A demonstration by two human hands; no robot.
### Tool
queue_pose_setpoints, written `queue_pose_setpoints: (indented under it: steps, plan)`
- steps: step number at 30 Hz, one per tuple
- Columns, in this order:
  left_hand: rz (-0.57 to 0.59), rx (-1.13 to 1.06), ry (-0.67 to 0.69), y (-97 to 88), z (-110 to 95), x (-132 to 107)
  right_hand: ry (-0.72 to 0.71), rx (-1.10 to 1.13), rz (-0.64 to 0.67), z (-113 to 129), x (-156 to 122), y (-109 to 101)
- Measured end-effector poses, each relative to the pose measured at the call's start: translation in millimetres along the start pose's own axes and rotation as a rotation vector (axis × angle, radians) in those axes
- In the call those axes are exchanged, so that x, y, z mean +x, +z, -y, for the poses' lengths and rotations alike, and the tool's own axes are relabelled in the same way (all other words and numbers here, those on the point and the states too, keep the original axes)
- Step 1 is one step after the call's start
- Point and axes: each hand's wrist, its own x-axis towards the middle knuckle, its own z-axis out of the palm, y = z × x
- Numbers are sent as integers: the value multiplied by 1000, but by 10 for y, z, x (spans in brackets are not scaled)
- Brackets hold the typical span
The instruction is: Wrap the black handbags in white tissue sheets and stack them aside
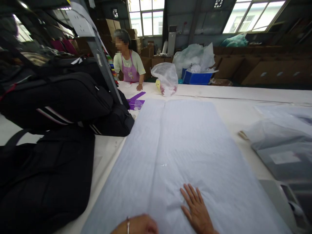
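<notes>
A large, pale bluish-white thin plastic sheet (187,136) lies spread along the table, with a long crease left of its middle and small wrinkles near my hands. My right hand (196,208) rests flat on it, fingers spread and pointing forward. At the lower edge of the view is my left hand (145,224), with a bracelet on its wrist. Its fingers are curled in over the sheet; whatever they may hold is hidden.
Black bags (56,97) are piled on the left beside a grey metal post (104,61). Grey plastic-wrapped packs (287,156) lie at right. Across the table stand a co-worker in a purple apron (130,71), a clear plastic bag (167,79) and a blue bin (197,77).
</notes>
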Motion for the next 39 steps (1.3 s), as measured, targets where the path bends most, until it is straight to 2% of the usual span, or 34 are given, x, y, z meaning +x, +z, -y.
queue_pose_setpoints:
  steps: [2,4,6,7,9,12,14,16,17,19,21,24,27,31,34,37,39]
  plan:
    - [-123,-98,-45,-452,-239,244,-29,0,-42,-50,-40,84]
    - [-373,-56,-15,-981,-547,537,-83,49,-92,-147,-11,166]
    - [-589,79,-18,-1494,-863,862,-69,163,-75,-292,196,196]
    - [-687,155,-31,-1724,-1007,1034,-21,231,-51,-384,393,187]
    - [-828,252,-54,-2118,-1247,1396,135,351,-29,-607,977,145]
    - [-962,320,-95,-2570,-1491,1960,272,432,-211,-1007,2120,150]
    - [-1035,404,-160,-2813,-1599,2312,303,424,-269,-1249,2813,262]
    - [-1089,525,-238,-3028,-1677,2610,304,351,-230,-1416,3288,444]
    - [-1103,587,-276,-3126,-1705,2732,301,299,-195,-1465,3429,543]
    - [-1102,674,-322,-3302,-1739,2915,290,196,-132,-1504,3549,714]
    - [-1078,720,-334,-3449,-1743,3020,282,130,-111,-1497,3538,814]
    - [-1048,746,-337,-3615,-1698,3058,280,100,-115,-1476,3484,835]
    - [-1094,708,-346,-3714,-1623,2993,287,108,-106,-1479,3484,798]
    - [-1238,569,-271,-3747,-1587,2819,313,142,-78,-1487,3511,770]
    - [-1319,509,-182,-3718,-1669,2702,321,157,-60,-1483,3515,766]
    - [-1342,527,-142,-3680,-1794,2688,319,154,-53,-1478,3512,766]
    - [-1313,561,-162,-3668,-1846,2755,317,152,-58,-1478,3510,767]
